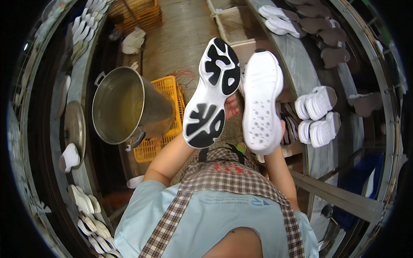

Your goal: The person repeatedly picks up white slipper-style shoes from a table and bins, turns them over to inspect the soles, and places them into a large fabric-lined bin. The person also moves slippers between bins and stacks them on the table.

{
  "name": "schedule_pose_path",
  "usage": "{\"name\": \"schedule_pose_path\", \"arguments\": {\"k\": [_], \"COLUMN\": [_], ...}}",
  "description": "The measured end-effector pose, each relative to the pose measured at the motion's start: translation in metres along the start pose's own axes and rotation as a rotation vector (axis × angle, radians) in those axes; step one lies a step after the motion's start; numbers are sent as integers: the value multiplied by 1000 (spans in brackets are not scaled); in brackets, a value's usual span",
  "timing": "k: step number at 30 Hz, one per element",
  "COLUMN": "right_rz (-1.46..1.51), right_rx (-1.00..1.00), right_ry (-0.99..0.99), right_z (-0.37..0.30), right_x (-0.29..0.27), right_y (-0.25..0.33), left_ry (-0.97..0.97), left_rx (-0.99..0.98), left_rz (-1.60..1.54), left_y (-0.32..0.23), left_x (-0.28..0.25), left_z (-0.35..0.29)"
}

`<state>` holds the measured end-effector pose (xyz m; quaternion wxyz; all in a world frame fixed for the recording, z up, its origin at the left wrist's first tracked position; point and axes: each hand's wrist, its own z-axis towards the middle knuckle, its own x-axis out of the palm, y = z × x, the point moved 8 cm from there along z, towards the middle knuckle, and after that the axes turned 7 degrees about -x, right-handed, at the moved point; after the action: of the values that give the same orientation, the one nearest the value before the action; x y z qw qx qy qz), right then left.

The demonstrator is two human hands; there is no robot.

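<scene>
Two white shoe soles stand side by side before me, toe ends pointing away. The left shoe sole (205,98) shows its tread side, with black rubber pads at toe and heel. Behind it my left hand (232,107) is closed on it, fingertips showing past its right edge. The right shoe sole (262,92) shows a smooth white face with a black patch at the toe and small grey round dimples toward the heel. My right hand (282,129) grips it from behind; only a bit of the fingers shows at its right edge.
On the left a large metal pot (118,105) of liquid stands beside yellow crates (174,92); a round metal lid (75,129) leans near it. More white soles (318,116) rest on the right metal rail (297,69), and others (86,26) line the left rail.
</scene>
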<state>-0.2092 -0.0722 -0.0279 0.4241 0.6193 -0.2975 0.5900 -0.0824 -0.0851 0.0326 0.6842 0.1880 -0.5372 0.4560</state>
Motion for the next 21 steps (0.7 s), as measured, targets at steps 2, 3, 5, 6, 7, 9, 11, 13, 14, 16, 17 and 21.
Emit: {"name": "schedule_pose_path", "arguments": {"k": [2,3,5,6,7,9,11,13,14,16,17,21], "right_rz": [-289,-464,-547,-550,-565,-698,-1234,-1761,-1744,-1788,-1900,-2573], "right_rx": [-7,-22,34,36,58,97,41,-290,-436,-832,-958,-238], "right_ry": [-70,-115,-120,-105,-80,-137,-124,0,-168,-357,-465,-954], "right_z": [-1,-1,2,5,8,13,22,17,12,-3,-12,-8], "right_x": [-5,-8,-7,-3,1,2,13,52,59,85,95,50], "right_y": [2,6,3,2,0,4,27,69,106,193,234,326], "left_ry": [-665,-699,-653,-638,-626,-617,-612,-567,-577,-371,-361,-479], "left_rx": [110,133,198,240,283,355,413,455,449,461,480,474], "left_rz": [320,416,529,579,621,699,729,705,625,563,495,472], "left_y": [-4,-5,-7,-9,-8,-6,-3,-1,-1,-2,-5,-6], "left_x": [-18,-10,8,16,24,36,44,51,48,53,46,-12], "left_z": [-21,-13,7,15,22,30,35,35,33,35,29,0]}}
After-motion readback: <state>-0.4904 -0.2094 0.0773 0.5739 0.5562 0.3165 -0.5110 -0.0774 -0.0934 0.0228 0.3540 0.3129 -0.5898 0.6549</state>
